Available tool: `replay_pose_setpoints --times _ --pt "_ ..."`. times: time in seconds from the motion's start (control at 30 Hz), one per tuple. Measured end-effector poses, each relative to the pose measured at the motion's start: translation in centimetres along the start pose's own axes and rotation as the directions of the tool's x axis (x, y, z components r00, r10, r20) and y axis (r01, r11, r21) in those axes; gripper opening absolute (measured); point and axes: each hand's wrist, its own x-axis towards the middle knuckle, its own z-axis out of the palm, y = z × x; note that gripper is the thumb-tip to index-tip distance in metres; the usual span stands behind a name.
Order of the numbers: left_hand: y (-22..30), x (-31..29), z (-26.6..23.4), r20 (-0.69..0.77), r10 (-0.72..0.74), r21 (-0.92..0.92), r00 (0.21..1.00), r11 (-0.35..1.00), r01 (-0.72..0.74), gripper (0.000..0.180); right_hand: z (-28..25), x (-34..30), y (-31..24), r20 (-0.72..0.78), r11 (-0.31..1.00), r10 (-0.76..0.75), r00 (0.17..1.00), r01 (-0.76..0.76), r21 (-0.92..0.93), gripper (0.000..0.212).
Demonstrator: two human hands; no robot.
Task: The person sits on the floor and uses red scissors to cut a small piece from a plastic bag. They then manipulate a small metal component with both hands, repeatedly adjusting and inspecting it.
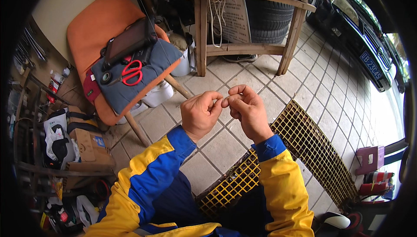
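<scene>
My left hand (200, 113) and my right hand (251, 112) meet at the fingertips above the tiled floor. Both are closed in a pinch, thumb against forefinger. Something tiny and pale may sit between the fingertips, too small to name. To the left stands an orange chair (97, 13) with a dark blue-grey cloth (126, 96) on its seat. Red-handled scissors (132, 72) lie on that cloth, beside a roll of black tape (106, 78) and a dark tablet-like device (127, 41). Neither hand touches the chair.
A yellow floor grating (304, 137) crosses the tiles at right. Ahead is a wooden frame (252, 49) with a hanging cord (217, 17) and stacked tires (271, 17). A dark car (360, 33) stands far right. Cardboard boxes (89, 148) fill a shelf at left.
</scene>
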Motion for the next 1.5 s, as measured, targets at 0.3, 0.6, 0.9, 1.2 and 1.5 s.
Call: replay_pose_setpoints --times 0.3,0.6,0.9,1.2,1.5 --pt "-0.6 0.9 -0.6 0.018 0.146 -0.007 0.989 0.989 -0.146 0.014 1.9 -0.4 0.4 -0.069 0.875 -0.286 0.956 0.231 -0.425 0.01" --pt "-0.6 0.7 -1.1 0.165 -0.131 -0.185 0.978 0.969 0.161 0.011 2.7 -1.3 -0.6 0.075 0.592 -0.369 0.926 0.297 -0.75 0.013" --pt "-0.5 0.8 -0.8 0.218 -0.209 -0.206 0.953 0.945 0.254 0.007 2.7 -1.1 0.3 -0.066 0.652 -0.408 0.911 0.24 -0.719 0.019" --pt "-0.6 0.9 -1.0 0.065 -0.202 -0.15 0.977 0.966 0.21 0.007 4.1 -1.4 0.6 -0.038 0.593 -0.481 0.876 0.293 -0.75 0.019" --pt "-0.3 0.8 -1.0 0.01 -0.054 -0.038 0.998 0.998 0.054 0.007 2.1 -0.3 0.6 -0.333 0.924 -0.278 0.901 0.156 -0.35 0.013"
